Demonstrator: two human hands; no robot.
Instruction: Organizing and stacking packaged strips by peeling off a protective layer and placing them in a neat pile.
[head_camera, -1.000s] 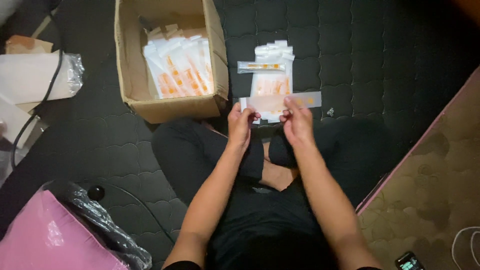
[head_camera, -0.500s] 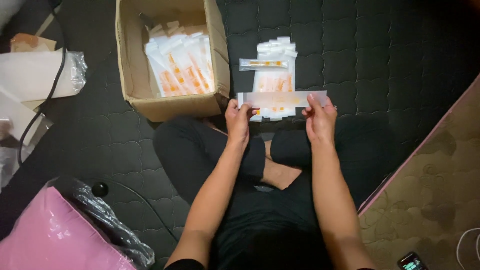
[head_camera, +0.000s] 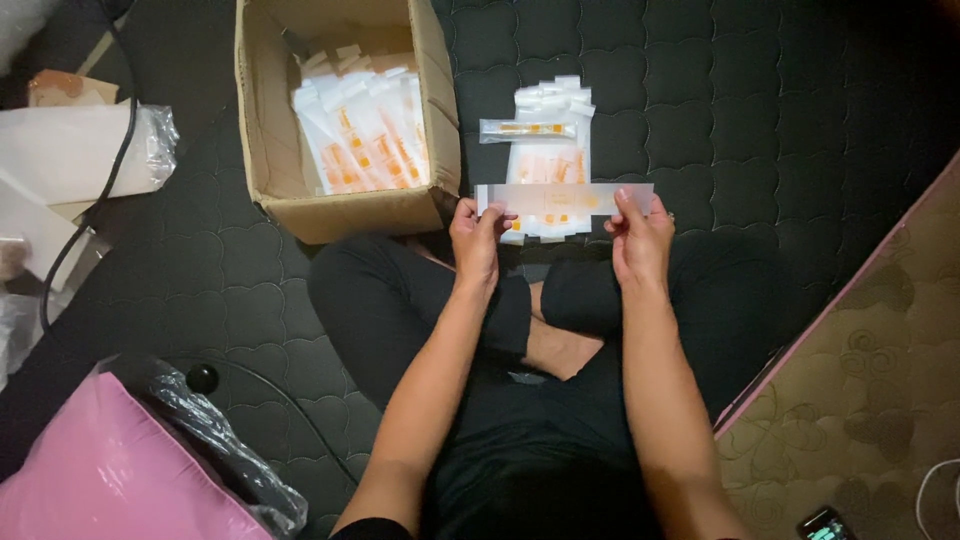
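So the person is sitting cross-legged on a dark quilted mattress (head_camera: 780, 110), and both hands are up in front holding one long clear sleeve (head_camera: 563, 199) stretched out flat and level. The left hand (head_camera: 476, 243) pinches the left end between thumb and fingers, and the right hand (head_camera: 638, 240) pinches the right end the same way, so both are closed on that sleeve. It looks frosted or see-through with some orange showing in the middle, but it's a bit blurred, so I can't tell more.

Right behind the sleeve, on the mattress, there's a pile of similar white-and-orange packets (head_camera: 548, 160) stacked lengthwise, with one narrow packet (head_camera: 528, 128) lying crosswise on top of it. The sleeve hangs over the near end of that pile.

Just to the left of the pile sits an open cardboard box (head_camera: 262, 140) with a bunch more of the same packets leaning inside it.

Off to the left edge there's some white paper in a plastic wrap (head_camera: 80, 150) with a black cable (head_camera: 95, 215) running over it. A pink bag (head_camera: 110, 470) sits bottom left, and a phone (head_camera: 825, 523) peeks in at the bottom right on a patterned brown surface.
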